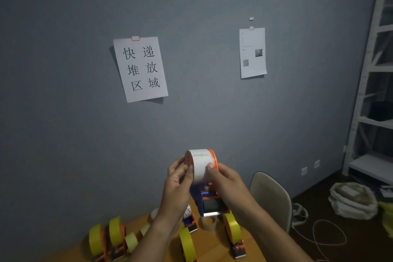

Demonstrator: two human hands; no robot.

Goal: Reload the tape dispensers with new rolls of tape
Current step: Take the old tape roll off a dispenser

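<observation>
Grey matte wall [191,112] behind, 2 paper sheets taped up. Your left hand [177,183] and right hand [225,181] both curl around 1 white cylindrical tape roll [201,165], seated on an orange-and-blue plastic dispenser [209,200] with serrated blade, raised above the wooden table [212,240]. Yellow-rolled dispensers [116,232] stand below.

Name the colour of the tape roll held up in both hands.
White, on the tape roll, seen in the head view.
</observation>
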